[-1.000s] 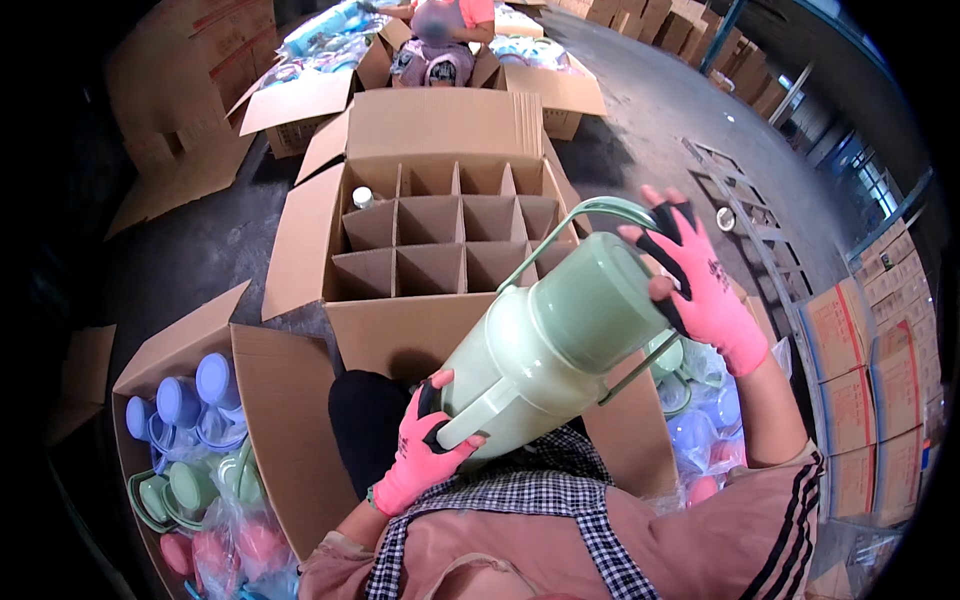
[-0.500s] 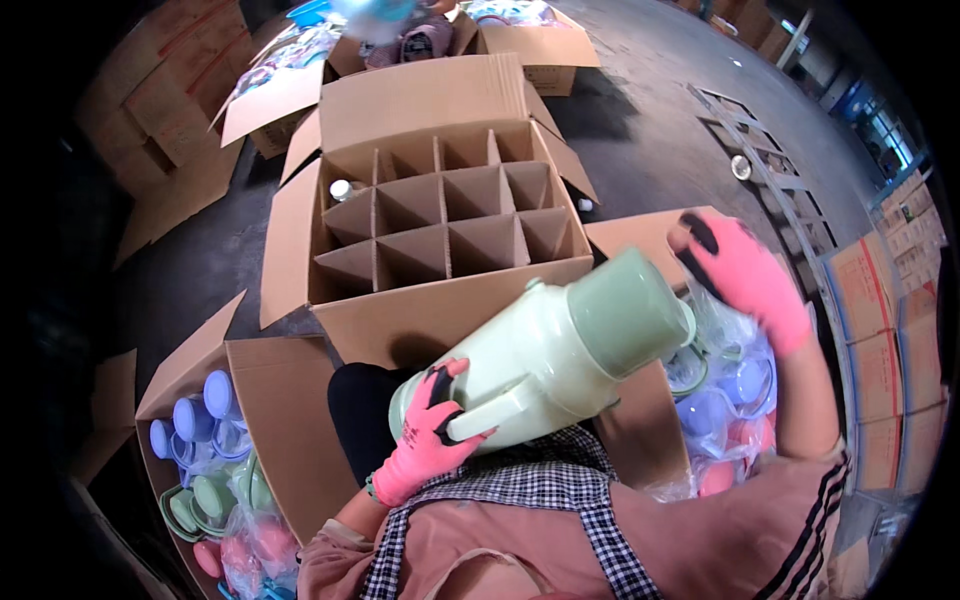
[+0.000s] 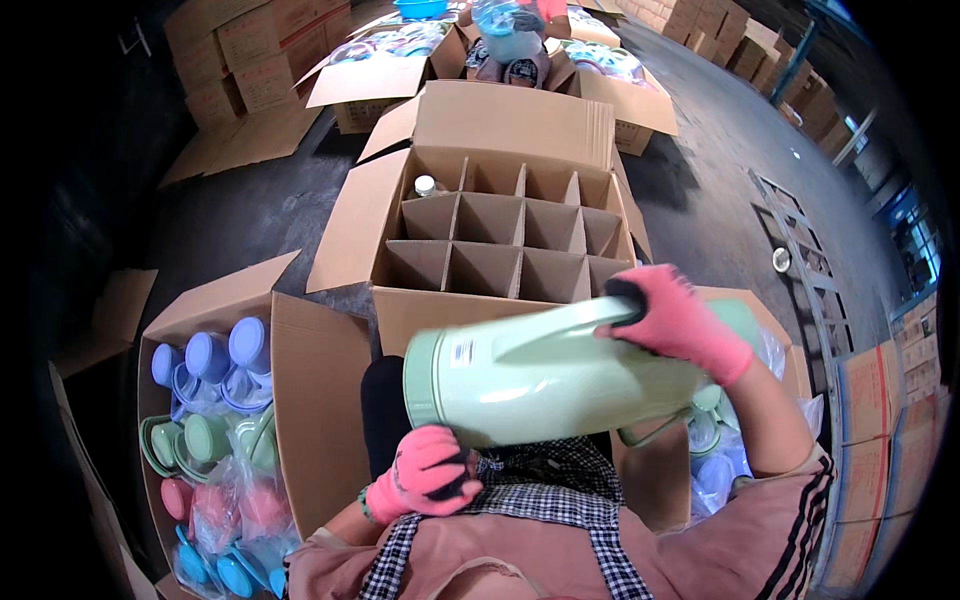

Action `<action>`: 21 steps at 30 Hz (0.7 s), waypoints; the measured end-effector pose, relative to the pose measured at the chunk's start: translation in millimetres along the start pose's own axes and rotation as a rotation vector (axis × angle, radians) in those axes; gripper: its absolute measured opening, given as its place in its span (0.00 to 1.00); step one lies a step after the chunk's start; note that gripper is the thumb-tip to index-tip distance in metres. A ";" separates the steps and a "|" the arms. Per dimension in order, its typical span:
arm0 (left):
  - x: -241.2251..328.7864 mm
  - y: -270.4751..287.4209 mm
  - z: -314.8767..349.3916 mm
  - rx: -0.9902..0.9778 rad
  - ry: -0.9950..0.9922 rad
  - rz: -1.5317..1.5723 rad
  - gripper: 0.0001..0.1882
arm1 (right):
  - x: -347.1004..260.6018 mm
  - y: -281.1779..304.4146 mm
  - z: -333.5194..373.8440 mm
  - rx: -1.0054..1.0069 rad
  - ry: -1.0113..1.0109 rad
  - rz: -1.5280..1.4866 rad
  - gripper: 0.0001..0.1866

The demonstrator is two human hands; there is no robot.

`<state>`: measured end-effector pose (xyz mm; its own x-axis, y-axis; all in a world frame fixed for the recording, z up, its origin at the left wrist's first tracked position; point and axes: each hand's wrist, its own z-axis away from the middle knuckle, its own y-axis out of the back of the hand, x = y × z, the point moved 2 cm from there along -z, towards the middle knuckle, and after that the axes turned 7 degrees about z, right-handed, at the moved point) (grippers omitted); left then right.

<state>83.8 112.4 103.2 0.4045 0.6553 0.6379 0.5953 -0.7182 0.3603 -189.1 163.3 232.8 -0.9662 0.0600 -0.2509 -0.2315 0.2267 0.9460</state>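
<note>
We hold the green flask (image 3: 540, 390) lengthwise across our lap.
Our right hand (image 3: 668, 322) is closed on the upper part of the flask's handle (image 3: 560, 325); our left hand (image 3: 428, 472), fingers partly curled, lies just below the base, and we cannot tell whether it touches or supports it. Beyond the flask stands a divided carton (image 3: 392, 318) with a white-capped bottle (image 3: 425, 187) in a far-left cell; left, a carton (image 3: 318, 400) of coloured parts.
</note>
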 end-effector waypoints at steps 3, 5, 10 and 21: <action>-13.3 -8.9 15.2 -0.022 0.393 0.338 0.13 | -19.3 33.5 -11.6 0.012 -0.096 -0.054 0.19; -36.7 -7.4 21.3 0.158 0.650 0.360 0.21 | -36.2 33.1 -24.9 0.008 -0.145 -0.278 0.19; -110.8 -42.2 63.3 0.311 0.750 0.898 0.37 | -75.3 -24.4 -31.0 0.104 -0.330 -0.989 0.16; -120.2 -46.5 99.0 0.592 0.532 1.432 0.28 | -53.7 -115.9 32.7 0.394 -0.495 -1.269 0.16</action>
<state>76.2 90.3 -57.6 0.6317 -0.6662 0.3964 0.1852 -0.3668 -0.9117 -106.7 165.6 129.9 0.0285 -0.0756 -0.9967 -0.7730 0.6305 -0.0699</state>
